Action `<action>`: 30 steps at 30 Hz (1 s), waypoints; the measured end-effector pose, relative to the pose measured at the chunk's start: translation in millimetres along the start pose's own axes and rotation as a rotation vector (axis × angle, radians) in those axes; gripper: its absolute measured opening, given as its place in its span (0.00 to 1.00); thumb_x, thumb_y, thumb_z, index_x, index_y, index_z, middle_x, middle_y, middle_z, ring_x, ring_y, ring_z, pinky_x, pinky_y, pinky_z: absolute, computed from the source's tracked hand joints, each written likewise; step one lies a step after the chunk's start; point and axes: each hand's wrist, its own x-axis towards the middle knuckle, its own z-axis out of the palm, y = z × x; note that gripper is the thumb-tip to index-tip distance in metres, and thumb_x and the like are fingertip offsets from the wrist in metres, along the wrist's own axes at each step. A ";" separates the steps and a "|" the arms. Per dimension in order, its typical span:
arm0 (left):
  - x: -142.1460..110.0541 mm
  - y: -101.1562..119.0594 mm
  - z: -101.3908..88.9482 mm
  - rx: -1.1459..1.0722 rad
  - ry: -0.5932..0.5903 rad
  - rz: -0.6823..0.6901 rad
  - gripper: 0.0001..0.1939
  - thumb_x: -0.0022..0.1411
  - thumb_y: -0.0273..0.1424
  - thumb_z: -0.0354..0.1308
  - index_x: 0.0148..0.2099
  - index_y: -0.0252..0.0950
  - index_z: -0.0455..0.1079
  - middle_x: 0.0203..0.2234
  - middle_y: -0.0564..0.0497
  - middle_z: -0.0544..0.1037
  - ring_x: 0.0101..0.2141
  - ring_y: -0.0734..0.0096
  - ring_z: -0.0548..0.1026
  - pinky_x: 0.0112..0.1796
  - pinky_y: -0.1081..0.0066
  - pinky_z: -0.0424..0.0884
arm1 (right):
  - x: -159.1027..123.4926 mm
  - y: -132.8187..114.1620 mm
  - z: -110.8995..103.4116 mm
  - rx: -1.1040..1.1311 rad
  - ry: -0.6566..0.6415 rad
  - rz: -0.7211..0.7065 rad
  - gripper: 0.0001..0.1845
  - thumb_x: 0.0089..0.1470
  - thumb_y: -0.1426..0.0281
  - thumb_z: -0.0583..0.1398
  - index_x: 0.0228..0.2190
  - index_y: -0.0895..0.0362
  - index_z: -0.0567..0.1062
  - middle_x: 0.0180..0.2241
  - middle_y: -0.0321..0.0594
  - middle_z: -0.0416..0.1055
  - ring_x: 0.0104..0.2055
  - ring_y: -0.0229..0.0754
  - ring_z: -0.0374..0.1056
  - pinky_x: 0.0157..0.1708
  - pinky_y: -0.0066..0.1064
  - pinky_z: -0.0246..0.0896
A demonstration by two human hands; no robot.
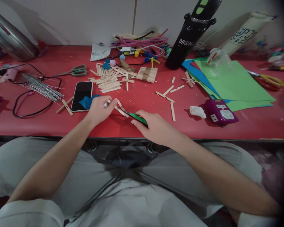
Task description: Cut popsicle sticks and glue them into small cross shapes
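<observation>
Near the front edge of the red table, my left hand [99,109] is closed, pinching a wooden craft stick [121,112] between thumb and fingers. My right hand [157,128] is wrapped round a green utility knife [138,119], its blade pointing left. The blade tip meets the stick or lies just over it; I cannot tell which. A second piece of stick shows just behind the blade. Under and beyond my left hand lie a blue crumpled piece [86,102] and a phone [79,91] with a dark screen.
Behind my hands spreads a pile of craft sticks [109,78], beside a flat stick panel [146,74]. Scissors [78,70] and thin wires [41,86] lie left. Right are a black bottle [183,42], coloured paper [243,82] and a purple socket box [220,112].
</observation>
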 end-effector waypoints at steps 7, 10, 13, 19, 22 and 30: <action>-1.3 4.1 0.6 0.025 0.036 0.021 0.21 0.62 0.38 0.54 0.20 0.37 0.55 0.14 0.58 0.56 0.18 0.78 0.56 0.23 0.71 0.51 | -2.0 4.0 -29.3 0.382 0.004 -0.069 0.11 0.61 0.66 0.57 0.42 0.58 0.74 0.31 0.38 0.77 0.36 0.39 0.72 0.39 0.31 0.63; -1.8 5.2 1.0 0.012 0.028 0.016 0.21 0.62 0.38 0.54 0.20 0.37 0.55 0.13 0.58 0.54 0.18 0.78 0.55 0.23 0.71 0.50 | -0.1 6.3 -33.1 0.385 -0.013 -0.055 0.11 0.61 0.67 0.57 0.41 0.58 0.75 0.29 0.38 0.76 0.33 0.38 0.71 0.35 0.30 0.63; -1.2 3.5 2.0 -0.005 0.026 -0.006 0.21 0.62 0.38 0.54 0.20 0.36 0.56 0.14 0.58 0.55 0.19 0.78 0.55 0.23 0.71 0.50 | 0.2 6.3 -33.6 0.404 -0.013 -0.058 0.11 0.61 0.67 0.57 0.41 0.58 0.76 0.29 0.38 0.76 0.32 0.37 0.71 0.33 0.29 0.63; 1.1 2.2 2.5 -0.061 0.023 -0.035 0.20 0.62 0.38 0.54 0.20 0.36 0.57 0.14 0.58 0.54 0.19 0.79 0.54 0.23 0.71 0.50 | -1.5 3.2 -36.9 0.538 0.082 -0.058 0.14 0.59 0.61 0.59 0.38 0.59 0.76 0.31 0.41 0.77 0.30 0.38 0.71 0.28 0.30 0.62; 1.7 4.5 1.7 -0.138 0.030 -0.054 0.23 0.63 0.39 0.53 0.20 0.37 0.54 0.14 0.58 0.52 0.19 0.78 0.53 0.22 0.71 0.49 | -1.9 6.7 -38.6 0.483 0.151 -0.079 0.14 0.58 0.61 0.59 0.39 0.58 0.77 0.33 0.42 0.78 0.34 0.41 0.73 0.31 0.31 0.65; 5.5 2.2 -0.1 -0.362 0.011 -0.205 0.24 0.65 0.41 0.50 0.19 0.36 0.64 0.14 0.54 0.63 0.19 0.77 0.60 0.22 0.73 0.56 | -2.4 21.3 -31.2 -0.124 0.163 -0.309 0.26 0.55 0.72 0.58 0.57 0.55 0.70 0.53 0.43 0.74 0.52 0.47 0.71 0.51 0.38 0.64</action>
